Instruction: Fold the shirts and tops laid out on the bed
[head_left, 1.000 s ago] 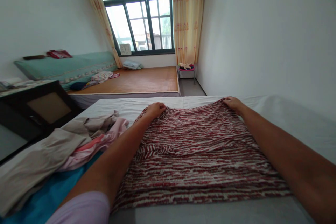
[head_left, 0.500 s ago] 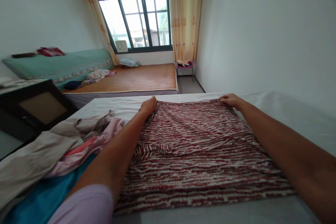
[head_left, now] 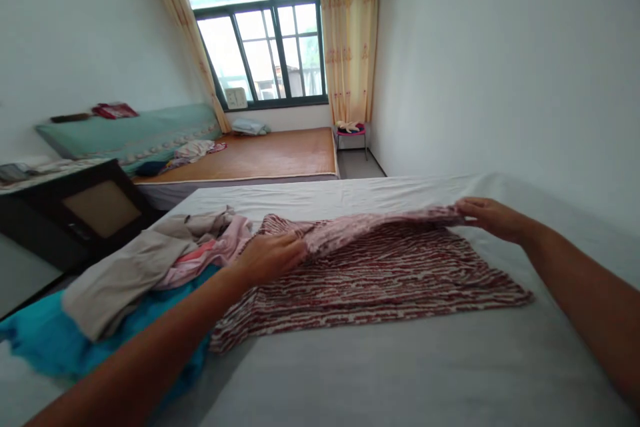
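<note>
A red, white and dark striped garment [head_left: 380,280] lies spread over the white bed sheet [head_left: 400,367]. Its far edge is lifted and turned over toward me, showing a paler inner side. My left hand [head_left: 275,255] is closed on that raised edge at the left. At the right end of the same edge, my right hand [head_left: 487,215] pinches the cloth between thumb and fingers. The garment's near edge rests flat on the sheet. Which kind of garment it is, I cannot tell.
Left of the striped cloth is a heap with a beige garment [head_left: 135,273], a pink garment [head_left: 233,240] and a blue cloth [head_left: 45,333]. A dark cabinet [head_left: 45,213] stands beyond it. Farther back are another bed [head_left: 285,153], a stool [head_left: 353,133] and a window [head_left: 260,53].
Both hands have drawn the garment's far edge up and toward me, folding it over. My left hand came nearer, and my right hand shifted right. The near edge now lies farther away.
</note>
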Action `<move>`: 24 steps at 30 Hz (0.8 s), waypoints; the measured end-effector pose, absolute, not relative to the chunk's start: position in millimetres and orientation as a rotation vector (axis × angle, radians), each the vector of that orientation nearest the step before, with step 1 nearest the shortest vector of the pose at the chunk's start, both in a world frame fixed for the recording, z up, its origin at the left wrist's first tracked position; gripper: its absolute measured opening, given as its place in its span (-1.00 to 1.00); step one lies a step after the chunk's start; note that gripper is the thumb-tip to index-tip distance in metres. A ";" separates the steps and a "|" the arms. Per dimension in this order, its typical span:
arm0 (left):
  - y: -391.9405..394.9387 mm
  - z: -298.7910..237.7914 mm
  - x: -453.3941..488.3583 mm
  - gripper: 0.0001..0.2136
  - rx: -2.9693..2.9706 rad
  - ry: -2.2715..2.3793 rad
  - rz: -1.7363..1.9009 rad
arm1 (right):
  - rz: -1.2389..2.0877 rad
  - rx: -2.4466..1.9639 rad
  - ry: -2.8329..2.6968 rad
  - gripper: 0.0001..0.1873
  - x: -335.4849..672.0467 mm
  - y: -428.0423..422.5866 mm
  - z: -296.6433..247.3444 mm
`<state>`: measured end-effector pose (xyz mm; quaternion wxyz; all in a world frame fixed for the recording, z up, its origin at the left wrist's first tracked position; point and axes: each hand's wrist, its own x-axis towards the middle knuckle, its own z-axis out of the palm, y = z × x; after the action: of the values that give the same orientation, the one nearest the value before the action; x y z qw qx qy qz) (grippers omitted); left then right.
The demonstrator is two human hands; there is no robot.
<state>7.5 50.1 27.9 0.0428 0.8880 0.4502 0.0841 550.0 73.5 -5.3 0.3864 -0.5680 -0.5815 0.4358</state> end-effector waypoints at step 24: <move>88.9 13.3 -29.9 -0.80 2.195 2.270 0.486 | 0.251 -1.298 -2.231 -0.65 464.9 19.1 -53.2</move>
<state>-29.9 88.9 13.3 -0.0265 0.6867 0.7103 0.1522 464.9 19.1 -53.2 0.2708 -0.4818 -0.8282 0.0930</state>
